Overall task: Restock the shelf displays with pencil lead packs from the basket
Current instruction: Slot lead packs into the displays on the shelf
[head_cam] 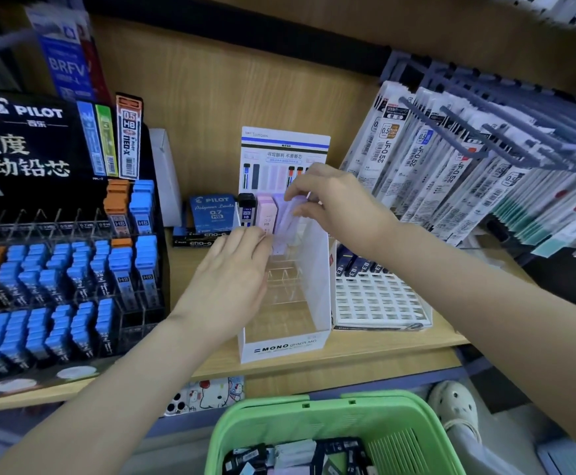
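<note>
View from a head-worn camera looking down at a person's two bare arms reaching to a wooden shelf [382, 344] in a stationery shop. In the middle stands a white stepped display [286, 347] labelled MONO, its clear lower rows holding nothing. In its back row, from left to right, stand a black pack [246, 209], a pink pack [266, 209] and a lilac pack [288, 221]. The right hand [331, 204] pinches the top of the lilac pack between thumb and fingertips, and the pack leans slightly in the row. The left hand [235, 269] lies over the display's left wall with its fingers nearly straight and together, their tips touching the lower part of the pink and lilac packs. Left of this is a black Pilot rack [22, 132] filled with blue and orange lead cases. On the right, refill sleeves [416, 159] hang on hooks above a white grid tray [375, 296]. Below the shelf edge, near the camera, sits a green basket [279, 419] with more lead packs [296, 454] lying loose inside.
</note>
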A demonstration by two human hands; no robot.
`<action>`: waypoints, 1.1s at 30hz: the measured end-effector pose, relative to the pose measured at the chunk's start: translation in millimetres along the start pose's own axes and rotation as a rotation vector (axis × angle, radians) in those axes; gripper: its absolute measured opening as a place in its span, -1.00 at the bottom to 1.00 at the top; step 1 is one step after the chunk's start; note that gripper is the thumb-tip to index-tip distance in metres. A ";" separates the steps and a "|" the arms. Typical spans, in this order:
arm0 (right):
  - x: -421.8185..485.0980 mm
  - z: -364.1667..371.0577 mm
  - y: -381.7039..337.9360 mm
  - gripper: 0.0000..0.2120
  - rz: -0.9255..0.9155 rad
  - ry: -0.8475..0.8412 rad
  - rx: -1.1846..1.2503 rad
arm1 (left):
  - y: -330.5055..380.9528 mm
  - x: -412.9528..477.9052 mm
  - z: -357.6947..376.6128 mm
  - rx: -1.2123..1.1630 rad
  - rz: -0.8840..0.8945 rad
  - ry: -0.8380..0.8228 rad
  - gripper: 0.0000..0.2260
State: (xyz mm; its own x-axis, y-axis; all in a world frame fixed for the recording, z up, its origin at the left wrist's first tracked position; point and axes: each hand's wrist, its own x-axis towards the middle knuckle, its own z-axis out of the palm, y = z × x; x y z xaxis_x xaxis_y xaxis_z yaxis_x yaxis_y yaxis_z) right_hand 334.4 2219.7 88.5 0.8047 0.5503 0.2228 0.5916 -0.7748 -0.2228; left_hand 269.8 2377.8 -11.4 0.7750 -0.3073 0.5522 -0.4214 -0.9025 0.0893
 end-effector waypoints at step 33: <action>-101.5 34.2 -6.6 -0.79 0.026 0.308 -0.105 | 23.7 -31.5 -40.7 0.173 0.063 -0.130 -0.83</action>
State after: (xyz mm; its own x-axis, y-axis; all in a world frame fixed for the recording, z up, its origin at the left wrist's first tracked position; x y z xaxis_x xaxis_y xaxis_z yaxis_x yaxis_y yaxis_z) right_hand 250.6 2179.6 34.9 0.7568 0.4227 0.4985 0.5501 -0.8238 -0.1367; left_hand 216.3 2378.4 7.0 0.8085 -0.3910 0.4398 -0.3928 -0.9151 -0.0914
